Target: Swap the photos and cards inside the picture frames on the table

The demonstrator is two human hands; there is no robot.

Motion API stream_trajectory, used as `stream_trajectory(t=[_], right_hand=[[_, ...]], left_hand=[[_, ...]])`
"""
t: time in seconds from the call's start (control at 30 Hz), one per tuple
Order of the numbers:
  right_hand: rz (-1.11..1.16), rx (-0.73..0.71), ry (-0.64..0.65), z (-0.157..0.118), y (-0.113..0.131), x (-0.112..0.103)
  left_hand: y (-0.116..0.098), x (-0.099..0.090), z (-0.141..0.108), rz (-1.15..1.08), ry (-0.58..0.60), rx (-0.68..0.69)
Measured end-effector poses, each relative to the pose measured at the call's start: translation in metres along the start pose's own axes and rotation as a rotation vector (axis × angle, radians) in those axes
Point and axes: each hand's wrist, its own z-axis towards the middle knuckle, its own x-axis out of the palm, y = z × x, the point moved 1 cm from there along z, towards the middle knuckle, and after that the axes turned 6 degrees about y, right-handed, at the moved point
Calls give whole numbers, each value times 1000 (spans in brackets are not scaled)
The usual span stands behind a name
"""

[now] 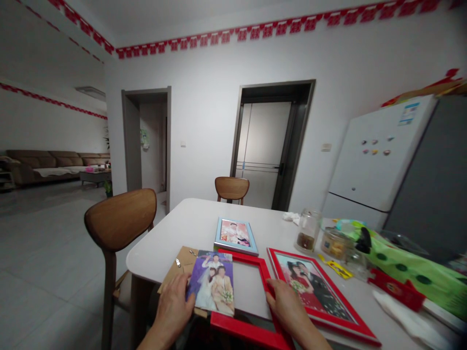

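A loose photo with a purple background lies over a brown backing board and the left side of an empty red frame. My left hand is closed on the photo's left edge and the board. On the red frame's right side my right hand is closed, its fingers wrapped round the bar. Farther right lies a red frame with a couple's picture. Behind the empty frame is a light blue frame holding another photo.
On the white table, a glass jar, a container of snacks, a green bag, a red box and white tissue stand or lie at the right. Wooden chairs are at the left and far side.
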Motion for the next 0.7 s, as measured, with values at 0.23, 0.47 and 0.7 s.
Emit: stream_trajectory(t=[0.23, 0.47, 0.7], right_hand=[[34, -1, -19, -2, -3, 3], [59, 0, -31, -3, 2, 4], [120, -58, -44, -4, 2, 7]], left_hand=[[-17, 8, -7, -35, 86, 193], [-28, 21, -5, 48, 171, 339], [-34, 21, 6, 34, 24, 408]])
